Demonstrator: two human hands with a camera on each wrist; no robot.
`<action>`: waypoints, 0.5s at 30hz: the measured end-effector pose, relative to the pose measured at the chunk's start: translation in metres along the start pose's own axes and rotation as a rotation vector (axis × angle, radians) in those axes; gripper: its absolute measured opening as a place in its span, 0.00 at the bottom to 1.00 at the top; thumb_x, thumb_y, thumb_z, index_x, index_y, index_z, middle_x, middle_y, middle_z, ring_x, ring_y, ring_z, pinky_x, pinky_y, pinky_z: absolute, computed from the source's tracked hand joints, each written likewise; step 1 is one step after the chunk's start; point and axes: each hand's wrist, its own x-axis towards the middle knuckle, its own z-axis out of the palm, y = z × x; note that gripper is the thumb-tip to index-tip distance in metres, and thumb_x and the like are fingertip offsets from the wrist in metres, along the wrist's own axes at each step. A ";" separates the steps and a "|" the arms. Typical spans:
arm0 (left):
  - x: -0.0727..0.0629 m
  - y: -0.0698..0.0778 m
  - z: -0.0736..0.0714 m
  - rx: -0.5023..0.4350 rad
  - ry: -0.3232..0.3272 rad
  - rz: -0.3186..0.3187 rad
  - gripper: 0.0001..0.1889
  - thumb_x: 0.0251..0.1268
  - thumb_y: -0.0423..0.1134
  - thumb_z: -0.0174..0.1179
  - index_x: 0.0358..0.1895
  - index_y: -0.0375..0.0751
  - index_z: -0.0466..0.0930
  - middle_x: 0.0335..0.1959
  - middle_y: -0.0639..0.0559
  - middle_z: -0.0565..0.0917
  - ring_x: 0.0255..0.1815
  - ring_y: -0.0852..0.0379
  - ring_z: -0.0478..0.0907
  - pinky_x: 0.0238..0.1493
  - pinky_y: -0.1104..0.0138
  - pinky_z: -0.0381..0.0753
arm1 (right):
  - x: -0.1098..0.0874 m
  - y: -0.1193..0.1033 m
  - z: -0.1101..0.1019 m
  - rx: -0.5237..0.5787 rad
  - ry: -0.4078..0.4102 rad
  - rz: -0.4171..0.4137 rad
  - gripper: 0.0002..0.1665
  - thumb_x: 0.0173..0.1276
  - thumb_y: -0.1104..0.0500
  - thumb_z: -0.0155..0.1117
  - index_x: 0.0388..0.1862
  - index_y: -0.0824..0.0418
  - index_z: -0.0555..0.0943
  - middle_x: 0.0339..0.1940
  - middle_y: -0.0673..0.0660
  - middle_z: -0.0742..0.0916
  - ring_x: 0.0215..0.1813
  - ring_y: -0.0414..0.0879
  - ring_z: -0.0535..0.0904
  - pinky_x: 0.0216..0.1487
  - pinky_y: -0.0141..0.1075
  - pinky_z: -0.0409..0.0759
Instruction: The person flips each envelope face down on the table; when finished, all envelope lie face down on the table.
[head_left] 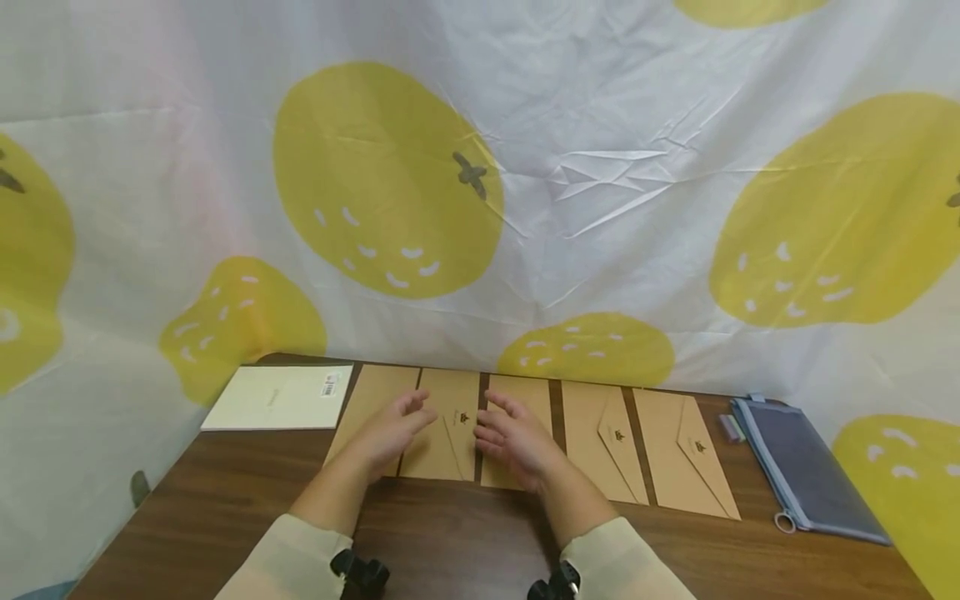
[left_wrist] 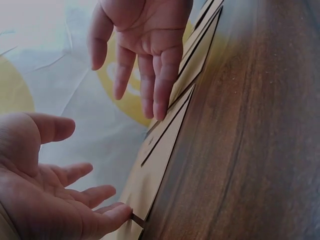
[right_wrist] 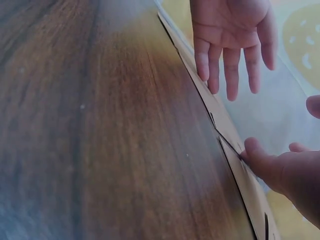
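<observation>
Several tan kraft-paper envelopes lie side by side in a row in the head view. My left hand (head_left: 388, 435) hovers over the leftmost envelope (head_left: 378, 382) and the second envelope (head_left: 450, 392), its fingers loosely spread. Facing it, my right hand (head_left: 519, 446) is above the third envelope (head_left: 525, 388). The palms are turned toward each other with a gap between, and nothing is in either hand. Both wrist views show the left hand (left_wrist: 55, 190) and right hand (right_wrist: 295, 175) apart, fingers relaxed. To the right lie a fourth envelope (head_left: 592, 417) and a fifth envelope (head_left: 667, 442), flaps showing.
A pale notepad or booklet (head_left: 277, 400) with a barcode label lies at the back left. On the right are a blue-grey zip pouch (head_left: 817, 475) and a small eraser-like block (head_left: 730, 428). A fruit-print curtain (head_left: 540, 275) hangs behind the wooden table (head_left: 457, 542).
</observation>
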 end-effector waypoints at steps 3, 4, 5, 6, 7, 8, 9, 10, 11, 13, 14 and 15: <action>0.001 -0.001 0.001 0.004 0.004 0.007 0.37 0.81 0.51 0.57 0.85 0.39 0.58 0.87 0.31 0.57 0.86 0.28 0.55 0.84 0.35 0.58 | 0.001 0.001 -0.002 0.013 0.005 -0.001 0.40 0.84 0.63 0.53 0.87 0.68 0.52 0.83 0.79 0.63 0.82 0.75 0.66 0.81 0.58 0.71; 0.001 -0.001 0.002 0.003 0.006 0.007 0.37 0.81 0.51 0.57 0.85 0.39 0.59 0.86 0.31 0.57 0.86 0.28 0.56 0.84 0.35 0.58 | 0.001 0.001 -0.003 0.017 0.010 0.001 0.40 0.83 0.63 0.54 0.87 0.68 0.53 0.82 0.79 0.63 0.81 0.74 0.67 0.81 0.57 0.72; 0.001 -0.001 0.002 0.001 0.007 0.007 0.37 0.81 0.51 0.57 0.84 0.39 0.59 0.86 0.31 0.58 0.86 0.28 0.56 0.84 0.35 0.58 | 0.001 0.001 -0.004 0.021 0.018 0.006 0.40 0.83 0.64 0.55 0.87 0.68 0.54 0.82 0.78 0.64 0.81 0.73 0.68 0.80 0.56 0.74; 0.001 -0.001 0.002 0.001 0.008 0.007 0.37 0.81 0.51 0.57 0.84 0.39 0.60 0.86 0.31 0.58 0.86 0.28 0.56 0.84 0.35 0.58 | 0.001 0.000 -0.005 0.018 0.023 0.003 0.40 0.82 0.64 0.56 0.86 0.68 0.55 0.82 0.77 0.65 0.80 0.71 0.70 0.79 0.54 0.75; 0.000 -0.001 0.002 0.002 0.008 0.006 0.37 0.81 0.51 0.57 0.84 0.39 0.60 0.86 0.31 0.58 0.86 0.28 0.56 0.84 0.34 0.58 | 0.001 0.000 -0.005 0.016 0.028 0.000 0.39 0.82 0.64 0.56 0.86 0.69 0.55 0.82 0.77 0.66 0.79 0.70 0.71 0.78 0.52 0.77; 0.000 0.000 0.003 0.001 0.008 0.005 0.36 0.81 0.51 0.57 0.84 0.39 0.60 0.86 0.32 0.59 0.86 0.28 0.56 0.83 0.34 0.58 | 0.002 0.000 -0.006 0.010 0.031 -0.006 0.39 0.82 0.65 0.57 0.86 0.70 0.56 0.82 0.76 0.66 0.78 0.69 0.73 0.76 0.50 0.79; 0.000 0.000 0.003 0.004 0.006 0.005 0.36 0.81 0.51 0.57 0.84 0.39 0.61 0.86 0.32 0.59 0.86 0.28 0.57 0.83 0.33 0.58 | 0.002 0.000 -0.006 0.005 0.036 -0.009 0.39 0.81 0.65 0.57 0.85 0.70 0.56 0.81 0.76 0.67 0.77 0.66 0.75 0.74 0.47 0.81; -0.001 0.000 0.003 0.003 0.004 0.004 0.35 0.81 0.51 0.56 0.84 0.39 0.61 0.86 0.32 0.60 0.86 0.28 0.57 0.83 0.32 0.58 | 0.003 0.000 -0.007 0.004 0.039 -0.010 0.39 0.81 0.65 0.58 0.85 0.70 0.57 0.81 0.75 0.68 0.75 0.64 0.76 0.73 0.45 0.82; -0.001 0.001 0.003 0.002 0.002 0.003 0.35 0.82 0.51 0.56 0.83 0.40 0.62 0.86 0.33 0.60 0.86 0.28 0.57 0.82 0.31 0.58 | 0.003 -0.001 -0.007 -0.002 0.038 -0.016 0.39 0.80 0.66 0.58 0.85 0.70 0.58 0.81 0.75 0.69 0.74 0.62 0.77 0.71 0.43 0.83; -0.001 0.002 0.004 -0.001 -0.005 0.000 0.34 0.82 0.51 0.56 0.83 0.41 0.63 0.85 0.34 0.62 0.85 0.28 0.58 0.82 0.30 0.58 | 0.003 -0.001 -0.007 -0.017 0.029 -0.031 0.39 0.79 0.67 0.59 0.84 0.72 0.59 0.81 0.76 0.69 0.72 0.59 0.77 0.67 0.40 0.84; -0.001 0.002 0.005 -0.006 -0.011 -0.003 0.34 0.82 0.51 0.56 0.83 0.41 0.64 0.85 0.34 0.63 0.85 0.29 0.58 0.82 0.31 0.59 | 0.003 0.000 -0.007 -0.028 0.025 -0.037 0.39 0.78 0.68 0.59 0.84 0.72 0.59 0.81 0.76 0.70 0.72 0.57 0.77 0.65 0.38 0.84; -0.001 0.002 0.006 -0.015 -0.021 -0.003 0.33 0.82 0.51 0.55 0.82 0.40 0.64 0.85 0.34 0.63 0.85 0.29 0.59 0.82 0.31 0.59 | 0.003 0.000 -0.007 -0.042 0.018 -0.043 0.39 0.78 0.68 0.59 0.83 0.72 0.60 0.81 0.77 0.70 0.71 0.57 0.77 0.64 0.37 0.84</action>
